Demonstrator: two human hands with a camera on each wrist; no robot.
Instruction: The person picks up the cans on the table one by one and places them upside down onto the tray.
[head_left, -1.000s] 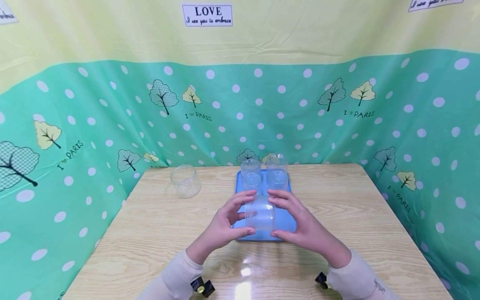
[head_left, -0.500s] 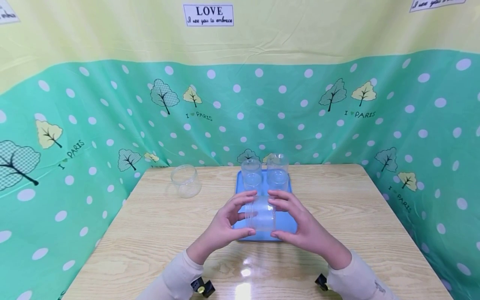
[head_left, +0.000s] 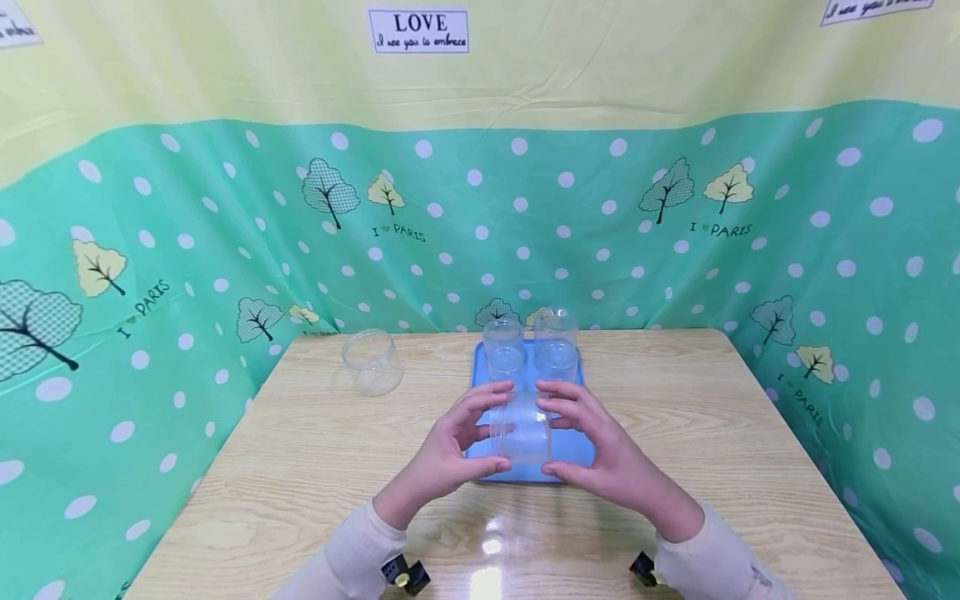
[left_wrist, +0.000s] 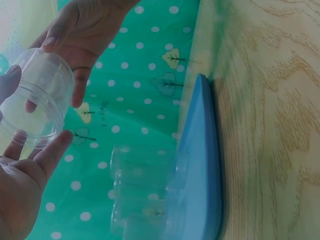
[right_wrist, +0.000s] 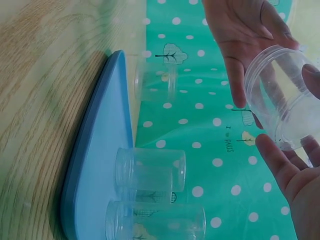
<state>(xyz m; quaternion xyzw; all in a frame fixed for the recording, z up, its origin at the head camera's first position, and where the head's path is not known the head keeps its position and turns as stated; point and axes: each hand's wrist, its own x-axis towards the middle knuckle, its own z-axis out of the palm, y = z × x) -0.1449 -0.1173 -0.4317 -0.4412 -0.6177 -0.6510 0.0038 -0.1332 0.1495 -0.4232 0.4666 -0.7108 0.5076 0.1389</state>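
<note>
Both hands hold a clear plastic jar (head_left: pixel 522 427) on its side above the blue tray (head_left: pixel 480 467). Its ridged, threaded rim points left in the head view. My left hand (head_left: pixel 453 442) grips the rim end, thumb below and fingers above and behind. At the other end my right hand (head_left: pixel 600 442) pinches the base the same way. In the left wrist view the jar (left_wrist: pixel 42 95) is seen see-through between both hands. Two more clear jars stand on the tray's back part, a left one (head_left: pixel 504 350) and a right one (head_left: pixel 556 346).
Another clear jar (head_left: pixel 372 362) stands apart on the wooden table (head_left: pixel 322 467), left of the tray at the back. A green dotted cloth (head_left: pixel 442 242) hangs behind the table and along both sides.
The jar and both hands stay almost still. A finger of the right hand now shows behind the jar's right end.
</note>
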